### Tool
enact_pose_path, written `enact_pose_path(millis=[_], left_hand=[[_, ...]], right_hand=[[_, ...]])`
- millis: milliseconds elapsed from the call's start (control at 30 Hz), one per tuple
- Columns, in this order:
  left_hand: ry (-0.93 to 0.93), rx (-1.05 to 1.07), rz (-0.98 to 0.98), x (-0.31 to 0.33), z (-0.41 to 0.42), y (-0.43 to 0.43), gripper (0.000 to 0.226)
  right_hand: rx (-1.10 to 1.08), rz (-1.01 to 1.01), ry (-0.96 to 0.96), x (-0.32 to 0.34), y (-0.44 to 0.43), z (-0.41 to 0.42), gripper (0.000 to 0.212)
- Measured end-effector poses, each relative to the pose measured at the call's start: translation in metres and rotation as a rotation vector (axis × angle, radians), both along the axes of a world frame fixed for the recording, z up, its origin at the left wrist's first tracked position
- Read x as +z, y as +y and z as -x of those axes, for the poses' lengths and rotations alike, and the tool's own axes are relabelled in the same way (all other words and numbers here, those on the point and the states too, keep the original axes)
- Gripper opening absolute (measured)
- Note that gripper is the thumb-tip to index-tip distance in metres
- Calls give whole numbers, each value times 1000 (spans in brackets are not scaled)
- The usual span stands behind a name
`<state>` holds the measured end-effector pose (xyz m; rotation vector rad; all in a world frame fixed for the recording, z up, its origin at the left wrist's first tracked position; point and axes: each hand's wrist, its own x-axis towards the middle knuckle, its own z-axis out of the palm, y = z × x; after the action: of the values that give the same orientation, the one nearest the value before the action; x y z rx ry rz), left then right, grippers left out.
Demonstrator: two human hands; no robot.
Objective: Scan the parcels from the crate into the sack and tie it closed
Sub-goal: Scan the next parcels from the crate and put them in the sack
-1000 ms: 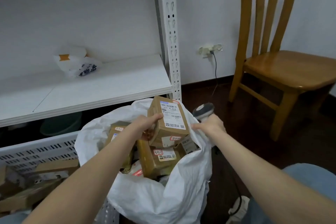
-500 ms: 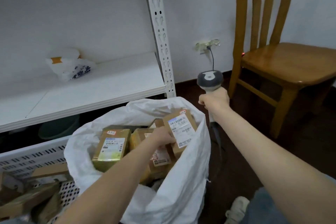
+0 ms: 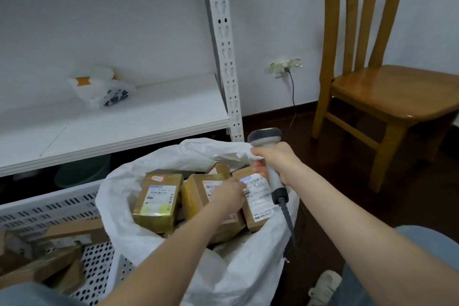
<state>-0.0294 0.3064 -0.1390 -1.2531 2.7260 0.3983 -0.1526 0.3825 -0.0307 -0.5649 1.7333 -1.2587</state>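
The white sack [image 3: 248, 268] stands open in front of me with several brown labelled parcels inside, one [image 3: 156, 199] at its left. My left hand [image 3: 227, 196] reaches into the sack and holds the labelled parcel [image 3: 260, 204] at its right side, low among the others. My right hand [image 3: 275, 161] grips the handle of the grey barcode scanner [image 3: 264, 135] at the sack's far right rim, its head pointing up. The white perforated crate [image 3: 49, 208] at the lower left holds more brown parcels [image 3: 72, 233].
A white metal shelf [image 3: 124, 126] runs behind the sack, with a plastic bag [image 3: 104, 92] on it and a green bucket [image 3: 82, 171] underneath. A wooden chair [image 3: 387, 92] stands at the right on the dark floor. The scanner's cable hangs by my shoe [image 3: 323, 285].
My left hand has lowered the labelled parcel from above the sack down among the others. My right hand with the scanner rose away, then came back to the sack's rim.
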Motion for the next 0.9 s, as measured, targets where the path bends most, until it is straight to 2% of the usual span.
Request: enact_pose_path(millis=[267, 533, 600, 700, 900], left_hand=[[174, 195, 121, 49, -113, -38, 35], [329, 437, 163, 73, -283, -60, 24], [321, 535, 142, 69, -329, -59, 18], [245, 634, 82, 53, -390, -48, 22], [213, 747, -34, 16, -464, -31, 29]], right_hand=[[195, -88, -110, 19, -14, -84, 27], [403, -186, -336, 9, -56, -241, 24], [448, -187, -385, 3, -60, -286, 23], [462, -163, -362, -16, -59, -344, 22], [439, -182, -405, -52, -62, -424, 18]])
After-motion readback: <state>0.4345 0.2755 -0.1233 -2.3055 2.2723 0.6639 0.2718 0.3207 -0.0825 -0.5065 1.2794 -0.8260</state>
